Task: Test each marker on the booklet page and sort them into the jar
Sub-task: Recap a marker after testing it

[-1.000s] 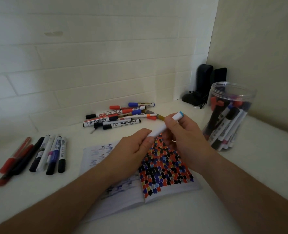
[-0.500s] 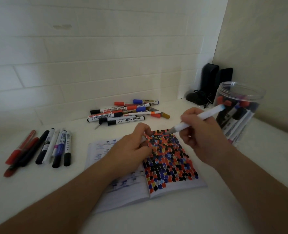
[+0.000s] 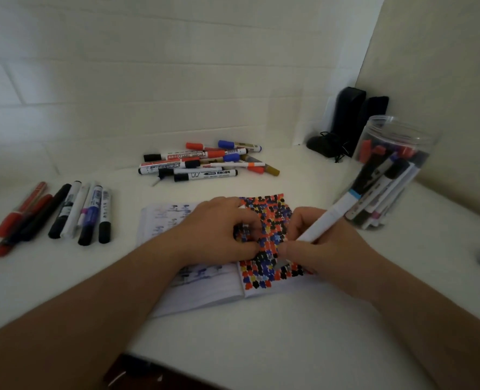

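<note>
Since half a second ago the right hand (image 3: 321,246) has swung the white marker (image 3: 331,218) down from mid-air, so its tip now meets the lower part of the coloured page, with the blue-banded end pointing up toward the jar. The right hand's fingers are curled round the barrel in a writing grip. The left hand (image 3: 219,229) rests on the booklet (image 3: 205,291), its fingers bent; it seems to pinch a small white piece, perhaps the cap, though blur leaves that unsure. The page is nearly filled with test marks, and the jar (image 3: 389,175) at the right already holds many markers. Still untested, by my reading, are the pile (image 3: 205,161) beyond the booklet and the row (image 3: 64,212) at the left.
</note>
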A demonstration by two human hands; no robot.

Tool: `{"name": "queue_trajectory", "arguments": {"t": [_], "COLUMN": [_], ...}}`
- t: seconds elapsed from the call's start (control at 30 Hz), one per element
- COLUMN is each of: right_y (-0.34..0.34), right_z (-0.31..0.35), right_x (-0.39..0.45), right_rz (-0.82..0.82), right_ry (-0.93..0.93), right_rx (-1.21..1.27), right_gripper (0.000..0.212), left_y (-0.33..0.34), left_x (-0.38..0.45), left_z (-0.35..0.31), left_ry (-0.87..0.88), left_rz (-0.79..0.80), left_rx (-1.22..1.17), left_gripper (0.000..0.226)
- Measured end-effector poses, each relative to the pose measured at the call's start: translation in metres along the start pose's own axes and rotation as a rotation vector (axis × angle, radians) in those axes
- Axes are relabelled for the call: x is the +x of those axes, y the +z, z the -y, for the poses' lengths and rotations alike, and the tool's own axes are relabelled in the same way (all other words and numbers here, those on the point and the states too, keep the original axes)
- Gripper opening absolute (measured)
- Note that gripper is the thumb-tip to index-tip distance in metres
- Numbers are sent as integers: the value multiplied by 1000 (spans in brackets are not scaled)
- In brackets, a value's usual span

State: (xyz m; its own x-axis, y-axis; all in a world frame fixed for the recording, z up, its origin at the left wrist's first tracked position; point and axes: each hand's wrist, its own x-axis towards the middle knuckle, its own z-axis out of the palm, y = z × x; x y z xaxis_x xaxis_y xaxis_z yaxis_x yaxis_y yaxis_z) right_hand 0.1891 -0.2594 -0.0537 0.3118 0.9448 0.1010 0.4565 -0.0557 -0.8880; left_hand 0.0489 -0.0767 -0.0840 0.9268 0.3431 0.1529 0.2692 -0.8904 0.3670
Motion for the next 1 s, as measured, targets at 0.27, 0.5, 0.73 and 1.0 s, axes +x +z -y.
{"name": "queue_trajectory", "arguments": {"t": [0.27, 0.5, 0.73, 1.0], "right_y": [10, 10, 8, 11], "right_z": [-14, -19, -19, -17], "right_x": [4, 5, 5, 3], "right_rz": [-95, -90, -91, -81], "right_ry": [22, 20, -8, -2], "right_rx": [-124, -152, -146, -146], "right_gripper": [31, 30, 34, 32], "left_y": [1, 1, 0, 0], "left_x": [1, 1, 2, 1], "left_z": [2, 2, 1, -1], "left_ry": [-4, -4, -13, -20], "left_rz": [4, 14, 29, 22], "left_rx": [-4, 3, 9, 22], "left_gripper": [28, 21, 22, 23]}}
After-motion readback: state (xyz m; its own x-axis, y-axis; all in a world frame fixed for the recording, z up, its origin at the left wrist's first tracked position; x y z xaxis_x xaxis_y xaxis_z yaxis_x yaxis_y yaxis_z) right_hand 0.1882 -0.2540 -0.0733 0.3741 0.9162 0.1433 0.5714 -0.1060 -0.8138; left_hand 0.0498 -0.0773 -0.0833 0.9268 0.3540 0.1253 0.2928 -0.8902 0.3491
